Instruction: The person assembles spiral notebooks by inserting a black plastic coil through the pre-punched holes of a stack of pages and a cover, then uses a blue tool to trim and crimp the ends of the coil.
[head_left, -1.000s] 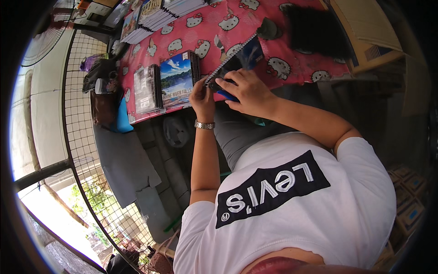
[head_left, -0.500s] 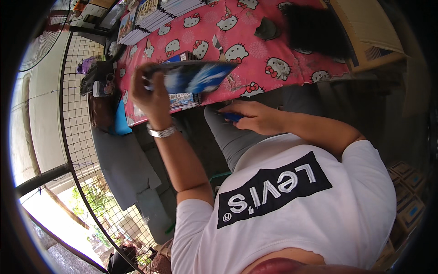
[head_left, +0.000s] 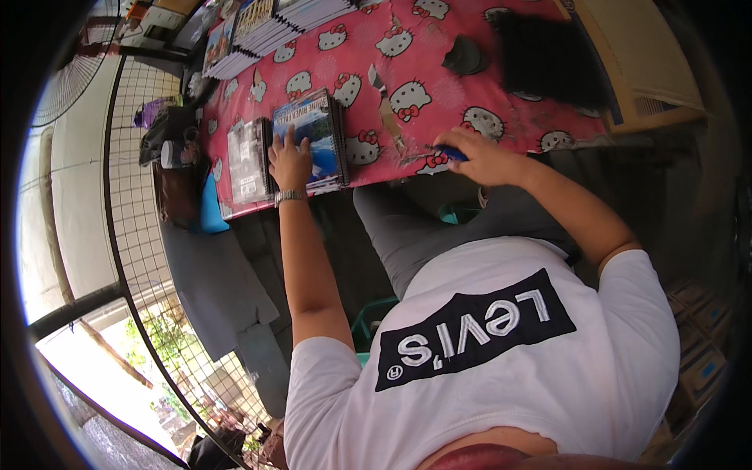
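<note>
My left hand (head_left: 288,160), with a metal wristwatch (head_left: 288,196), lies flat with fingers spread on the top notebook of a stack of spiral notebooks (head_left: 323,117) with blue landscape covers. The stack sits near the front edge of a table covered in a pink-red cartoon-cat cloth (head_left: 407,47). My right hand (head_left: 484,157) rests at the table's front edge, closed around a small blue object (head_left: 448,153), most of which is hidden by the fingers.
A plastic-wrapped stack of books (head_left: 249,160) lies just left of the notebooks. More book stacks (head_left: 258,27) line the far edge. A black bag (head_left: 548,55), a dark cap-shaped item (head_left: 464,56) and a cardboard box (head_left: 642,55) sit at right. A wire grid fence (head_left: 133,258) runs along the left.
My left hand lifted a blue-covered notebook, swung it left and laid it on the stack. My right hand moved to the table's front edge with the blue object.
</note>
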Motion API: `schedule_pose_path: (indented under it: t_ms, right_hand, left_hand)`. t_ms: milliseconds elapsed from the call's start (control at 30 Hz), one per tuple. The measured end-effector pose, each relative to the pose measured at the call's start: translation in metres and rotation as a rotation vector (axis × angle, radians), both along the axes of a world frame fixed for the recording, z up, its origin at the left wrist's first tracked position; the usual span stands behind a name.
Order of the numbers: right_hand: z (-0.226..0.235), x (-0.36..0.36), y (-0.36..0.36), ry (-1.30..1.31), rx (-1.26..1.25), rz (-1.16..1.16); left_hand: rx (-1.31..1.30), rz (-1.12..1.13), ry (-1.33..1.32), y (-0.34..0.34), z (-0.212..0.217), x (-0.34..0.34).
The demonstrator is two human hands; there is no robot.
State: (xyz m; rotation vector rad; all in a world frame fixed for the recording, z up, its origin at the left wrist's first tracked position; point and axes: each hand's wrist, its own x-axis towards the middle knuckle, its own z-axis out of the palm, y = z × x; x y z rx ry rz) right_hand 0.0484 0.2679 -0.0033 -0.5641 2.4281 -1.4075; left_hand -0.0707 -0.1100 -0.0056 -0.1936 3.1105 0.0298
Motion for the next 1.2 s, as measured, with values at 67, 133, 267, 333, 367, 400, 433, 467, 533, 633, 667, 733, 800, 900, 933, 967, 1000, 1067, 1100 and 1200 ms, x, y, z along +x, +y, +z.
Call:
schedule_pose_path:
  t_ms: [67, 133, 267, 333, 367, 400, 433, 467, 533, 633, 667, 733, 800, 900, 933, 967, 1000, 1067, 1100, 1200]
  right_hand:
    - [-0.013, -0.012, -0.006, 0.127, 0.022, -0.064]
    - [-0.003, -0.025, -0.020, 0.041, 0.011, -0.076]
    - [-0.005, -0.041, -0.055, 0.171, 0.093, -0.054]
    - [-0.007, -0.049, -0.069, 0.304, 0.184, 0.018]
    - [-0.007, -0.052, -0.075, 0.397, 0.238, 0.066]
    - [-0.006, -0.056, -0.083, 0.490, 0.291, 0.115]
    - [-0.005, -0.060, -0.093, 0.557, 0.352, 0.148]
    - [-0.006, -0.064, -0.103, 0.624, 0.412, 0.181]
    - [-0.013, -0.070, -0.123, 0.787, 0.512, 0.215]
    - [-0.022, -0.078, -0.137, 0.847, 0.555, 0.198]
    - [-0.024, -0.079, -0.142, 0.846, 0.571, 0.200]
    - [-0.025, -0.081, -0.145, 0.810, 0.545, 0.175]
    - [-0.024, -0.083, -0.148, 0.809, 0.547, 0.180]
    - [-0.021, -0.083, -0.153, 0.882, 0.556, 0.219]
    - [-0.020, -0.082, -0.155, 0.906, 0.544, 0.217]
    - [-0.020, -0.082, -0.157, 0.929, 0.533, 0.215]
    - [-0.016, -0.082, -0.160, 0.869, 0.554, 0.258]
    - [-0.006, -0.084, -0.165, 0.745, 0.596, 0.340]
    - [0.001, -0.085, -0.168, 0.656, 0.656, 0.374]
    - [0.012, -0.085, -0.172, 0.498, 0.736, 0.422]
  left_hand:
    - [0.066, -0.012, 0.038, -0.022, -0.016, 0.016]
    - [0.118, -0.026, 0.072, -0.032, -0.025, 0.025]
    - [0.123, -0.046, 0.157, -0.035, -0.032, 0.027]
    - [0.128, -0.031, 0.164, -0.032, -0.033, 0.029]
    - [0.129, -0.024, 0.167, -0.031, -0.033, 0.028]
    - [0.135, -0.035, 0.167, -0.031, -0.032, 0.027]
    - [0.141, -0.044, 0.171, -0.030, -0.031, 0.025]
    - [0.147, -0.052, 0.174, -0.029, -0.031, 0.024]
    - [0.171, -0.073, 0.198, -0.035, -0.033, 0.023]
    - [0.205, -0.144, 0.344, -0.042, -0.031, 0.029]
    - [0.231, -0.177, 0.421, -0.046, -0.028, 0.035]
    - [0.227, -0.247, 0.661, -0.036, -0.019, 0.052]
    - [0.368, -0.116, 0.526, -0.017, -0.014, 0.083]
    - [0.440, -0.121, 0.520, 0.014, -0.025, 0.128]
    - [0.541, -0.085, 0.464, 0.024, -0.028, 0.138]
    - [0.643, -0.050, 0.407, 0.032, -0.030, 0.145]
    - [0.677, -0.034, 0.429, 0.036, -0.034, 0.145]
    - [0.703, 0.012, 0.397, 0.036, -0.037, 0.146]
    - [0.716, 0.031, 0.382, 0.035, -0.037, 0.145]
    - [0.914, 0.190, 0.270, 0.030, -0.042, 0.146]
